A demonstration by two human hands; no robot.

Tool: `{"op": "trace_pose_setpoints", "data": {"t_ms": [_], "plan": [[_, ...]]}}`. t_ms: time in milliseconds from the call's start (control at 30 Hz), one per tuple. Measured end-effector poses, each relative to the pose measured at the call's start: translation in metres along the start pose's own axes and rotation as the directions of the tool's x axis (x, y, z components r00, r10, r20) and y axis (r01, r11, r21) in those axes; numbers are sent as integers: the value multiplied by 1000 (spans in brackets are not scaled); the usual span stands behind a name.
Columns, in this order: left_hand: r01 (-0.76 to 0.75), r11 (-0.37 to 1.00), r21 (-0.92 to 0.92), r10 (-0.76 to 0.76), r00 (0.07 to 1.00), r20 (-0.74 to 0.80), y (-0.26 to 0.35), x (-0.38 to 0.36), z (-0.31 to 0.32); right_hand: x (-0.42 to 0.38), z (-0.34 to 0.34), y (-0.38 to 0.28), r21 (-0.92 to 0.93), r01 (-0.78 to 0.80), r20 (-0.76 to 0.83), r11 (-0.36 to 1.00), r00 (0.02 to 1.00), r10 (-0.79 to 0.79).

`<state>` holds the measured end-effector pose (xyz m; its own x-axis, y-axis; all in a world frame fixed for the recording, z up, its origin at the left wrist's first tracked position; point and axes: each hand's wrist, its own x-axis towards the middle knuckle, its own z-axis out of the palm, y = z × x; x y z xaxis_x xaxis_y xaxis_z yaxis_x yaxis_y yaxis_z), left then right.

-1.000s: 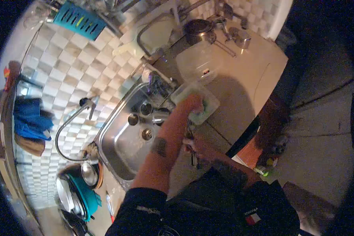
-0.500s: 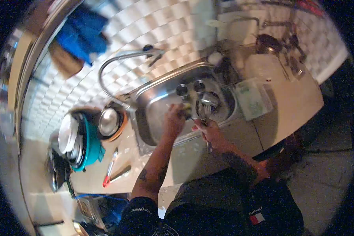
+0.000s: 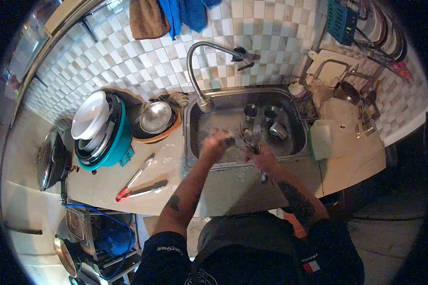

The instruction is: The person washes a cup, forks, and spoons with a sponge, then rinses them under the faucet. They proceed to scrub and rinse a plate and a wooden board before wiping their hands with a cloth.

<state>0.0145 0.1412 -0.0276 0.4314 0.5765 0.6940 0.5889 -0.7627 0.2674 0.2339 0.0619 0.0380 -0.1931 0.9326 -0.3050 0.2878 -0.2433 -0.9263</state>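
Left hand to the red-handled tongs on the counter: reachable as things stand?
Probably yes. The tongs lie in the open on the counter left of the sink, nothing over them. The left hand is over the sink, though it seems busy on the cutlery.

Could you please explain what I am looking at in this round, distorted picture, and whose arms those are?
There is no machine here: a camera worn on a person's head looks down through a fisheye lens, which bends the edges. The two bare arms are that person's own. The left hand and right hand meet over a steel sink; the right hand grips a bunch of cutlery, and what the blurred left hand holds I cannot tell. Steel cups stand in the sink beneath a curved tap. On the counter to the left lie red-tipped tongs and a teal basin of stacked dishes.
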Motion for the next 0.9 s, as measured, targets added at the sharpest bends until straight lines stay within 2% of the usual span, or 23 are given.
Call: {"op": "trace_pose_setpoints", "data": {"t_ms": [33, 67, 100, 133, 167, 233, 267, 333, 400, 500, 533, 633, 667, 733, 767, 800, 833, 900], "plan": [[240, 968, -75, -241, 970, -17, -3, -7, -3, 0, 0, 6, -38, 2, -3, 999, 1000, -2], [456, 877, -151, -463, 886, -14, -10, -13, -5, 0, -2, 11, -43, -64, 9, 997, 998, 65], [642, 734, -222, -657, 754, 10, -13, -15, -8, -6, -3, 4, -46, -131, 21, 990, 991, 132], [620, 738, -267, -661, 743, -102, -14, -15, -9, -10, -3, -3, -50, -196, 35, 979, 980, 198], [665, 594, -452, -753, 657, -23, -12, -15, -6, -12, 1, -7, -2, -191, 8, 982, 982, 191], [664, 205, -719, -852, 482, 203, 19, 3, -10, -16, 10, -11, 98, -180, -44, 979, 982, 185], [555, 252, -793, -828, 547, 119, 32, 8, -7, -16, 9, -12, 152, -167, -23, 974, 985, 173], [547, 277, -790, -776, 612, 152, 32, 6, -4, -17, 5, -12, 258, -144, 14, 955, 989, 145], [541, 296, -788, -717, 670, 191, 33, 5, -1, -10, 6, 4, 265, -99, 23, 959, 995, 97], [653, 199, -731, -777, 560, 288, 36, 8, 6, -9, 2, 8, 344, -122, 55, 931, 992, 110], [508, 299, -808, -731, 666, 148, 41, 3, 27, -10, 0, 3, 375, -145, 75, 915, 989, 126], [520, 463, -718, -595, 782, 183, 30, 3, 18, -6, -7, 13, 240, -125, 45, 963, 992, 117], [470, 295, -832, -648, 738, 188, 14, 2, 26, -7, -9, 15, 197, -140, 50, 970, 990, 133], [561, 163, -812, -709, 639, 299, 22, 13, 18, -10, -11, 16, 112, -174, 62, 978, 984, 168], [597, 92, -797, -737, 579, 349, 31, 18, 9, -14, -12, 12, 175, -160, 54, 971, 987, 153], [672, 124, -730, -828, 475, 297, 56, 30, 2, -15, -13, 4, 238, -140, 45, 961, 990, 133], [645, 153, -749, -825, 501, 262, 60, 24, 17, -16, -14, -5, 301, -115, 35, 947, 993, 110], [589, 217, -779, -808, 556, 196, 53, 7, 44, -17, -19, -21, 268, -155, 44, 951, 988, 148]]}}
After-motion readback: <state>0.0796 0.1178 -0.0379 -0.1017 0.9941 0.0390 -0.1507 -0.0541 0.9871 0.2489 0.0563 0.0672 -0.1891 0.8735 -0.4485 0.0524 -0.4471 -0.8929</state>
